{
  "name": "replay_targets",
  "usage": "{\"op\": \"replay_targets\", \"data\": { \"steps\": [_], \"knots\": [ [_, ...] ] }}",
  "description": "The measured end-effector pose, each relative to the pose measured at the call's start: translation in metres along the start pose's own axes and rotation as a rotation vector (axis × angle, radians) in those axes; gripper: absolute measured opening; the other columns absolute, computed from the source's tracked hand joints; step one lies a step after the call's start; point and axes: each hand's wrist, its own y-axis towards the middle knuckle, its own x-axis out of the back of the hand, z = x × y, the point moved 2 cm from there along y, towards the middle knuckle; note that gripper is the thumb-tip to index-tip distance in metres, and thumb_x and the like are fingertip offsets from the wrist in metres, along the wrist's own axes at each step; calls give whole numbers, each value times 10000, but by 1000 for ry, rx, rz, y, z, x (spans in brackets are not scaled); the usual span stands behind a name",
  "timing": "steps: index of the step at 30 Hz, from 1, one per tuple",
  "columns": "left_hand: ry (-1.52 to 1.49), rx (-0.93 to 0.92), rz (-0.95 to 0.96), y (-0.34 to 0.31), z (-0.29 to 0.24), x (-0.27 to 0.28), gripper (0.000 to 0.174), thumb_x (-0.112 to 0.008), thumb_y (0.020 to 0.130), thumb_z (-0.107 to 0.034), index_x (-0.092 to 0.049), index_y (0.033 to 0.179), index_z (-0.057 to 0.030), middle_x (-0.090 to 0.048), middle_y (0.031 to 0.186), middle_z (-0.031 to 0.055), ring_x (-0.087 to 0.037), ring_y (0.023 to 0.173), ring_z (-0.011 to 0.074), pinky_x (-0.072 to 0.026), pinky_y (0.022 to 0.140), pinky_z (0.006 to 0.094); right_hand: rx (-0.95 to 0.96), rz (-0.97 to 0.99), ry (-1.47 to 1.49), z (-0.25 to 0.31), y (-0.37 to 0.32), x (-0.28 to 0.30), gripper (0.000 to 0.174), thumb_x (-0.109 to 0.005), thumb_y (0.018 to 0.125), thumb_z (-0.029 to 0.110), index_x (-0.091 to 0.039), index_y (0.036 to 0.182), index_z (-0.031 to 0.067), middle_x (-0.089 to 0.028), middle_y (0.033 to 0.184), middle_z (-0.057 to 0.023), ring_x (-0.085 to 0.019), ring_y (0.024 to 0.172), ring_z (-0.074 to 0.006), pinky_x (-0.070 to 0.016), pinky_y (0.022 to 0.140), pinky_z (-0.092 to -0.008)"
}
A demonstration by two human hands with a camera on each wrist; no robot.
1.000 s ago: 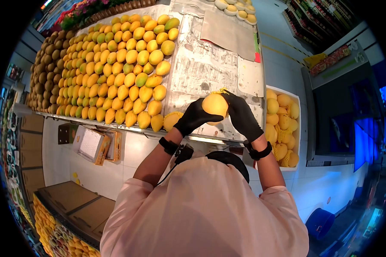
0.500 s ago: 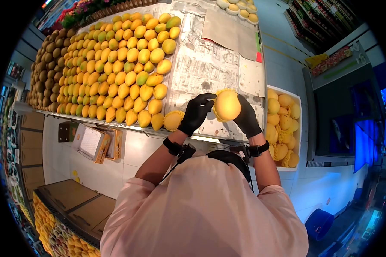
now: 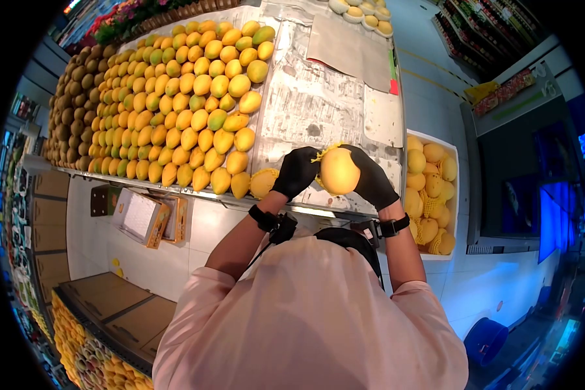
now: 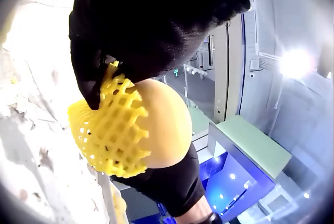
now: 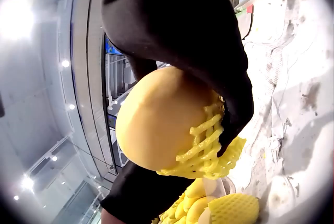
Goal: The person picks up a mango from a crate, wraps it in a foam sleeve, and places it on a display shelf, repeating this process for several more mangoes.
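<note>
A round yellow fruit (image 3: 340, 171) is held above the stand's near edge, a yellow foam net (image 4: 112, 127) covering one part of it. The right hand (image 3: 372, 179), in a black glove, grips the fruit from the right; in the right wrist view its fingers (image 5: 235, 114) curl round the netted side. The left hand (image 3: 298, 173), also gloved in black, pinches the net's edge at the fruit's left, as the left wrist view shows. Another netted fruit (image 3: 263, 183) lies on the stand left of the left hand.
Rows of yellow mangoes (image 3: 175, 110) and brown fruits (image 3: 75, 110) fill the stand's left. Grey sheets (image 3: 351, 52) lie at its far part. A white box (image 3: 455, 195) of yellow fruits stands to the right. Open cartons (image 3: 140, 218) sit on the floor.
The left hand has moved from beside the fruit onto the net's edge, fingers now closed on it. The fruit has come slightly nearer the body and left, still in the right hand.
</note>
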Motion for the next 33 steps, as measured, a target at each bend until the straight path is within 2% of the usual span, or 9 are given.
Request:
{"op": "replay_targets", "data": {
  "steps": [4,6,13,20,24,27,29,31,33],
  "knots": [
    [-7,63,-167,-2,-2,-2,218,-675,776,-175,-661,930,-21,-692,881,186,-688,829,329,-532,734,391,74,29,-445,7,-3,-3,514,-726,844,92,-507,1299,-1,-602,1252,-132,-589,1132,-259,-476,990,-326],
    [-42,95,-196,-3,-5,-5,207,-674,808,-155,-651,956,-12,-688,828,154,-670,751,234,-522,693,332,64,28,-422,-14,-6,-6,564,-767,799,79,-513,1299,14,-603,1247,-138,-589,1123,-282,-477,986,-331],
    [-252,134,-98,-7,4,-13,208,-641,866,-133,-591,1026,-9,-657,795,98,-607,676,133,-510,654,293,-53,-64,83,-68,-10,-13,479,-649,939,233,-459,1332,37,-564,1248,-149,-589,1100,-225,-500,929,-319],
    [-319,93,-62,-7,-33,-6,238,-625,916,-172,-596,1104,-29,-653,999,71,-594,876,114,-495,798,278,-341,-413,640,-42,-6,-16,472,-636,949,237,-427,1325,43,-562,1221,-161,-617,1034,-216,-524,872,-310],
    [-628,39,-135,-2,-31,8,306,-589,974,-232,-578,1222,-53,-611,1161,45,-554,1052,150,-426,954,295,152,-279,-441,-53,-9,0,340,-562,979,123,-492,1290,6,-587,1243,-145,-578,1138,-251,-471,976,-320],
    [-846,298,-85,0,-6,1,500,-581,984,-299,-420,1391,-58,-524,1302,65,-537,1133,166,-474,944,363,-56,-157,-117,-31,-12,-3,393,-596,951,73,-467,1312,-13,-564,1301,-155,-544,1203,-242,-455,1002,-333],
    [-1301,477,255,-9,-11,3,559,-598,976,-271,-359,1428,-46,-486,1342,76,-538,1190,188,-528,914,386,-91,-136,304,-17,-10,-8,423,-596,958,115,-450,1334,-15,-558,1318,-151,-539,1220,-240,-459,1007,-348],
    [-1188,371,271,-12,-28,4,520,-620,962,-238,-417,1399,-44,-543,1279,59,-582,1158,181,-556,883,337,-86,-93,162,-4,-9,-8,449,-571,976,174,-429,1359,-12,-550,1334,-148,-529,1241,-240,-461,1015,-367],
    [-1072,377,296,-10,-35,4,500,-632,954,-232,-450,1381,-48,-575,1240,45,-610,1107,160,-555,869,304,-38,-31,-542,5,-11,-8,476,-522,1003,250,-406,1390,-2,-540,1349,-147,-512,1265,-242,-461,1025,-389]
  ]
}}
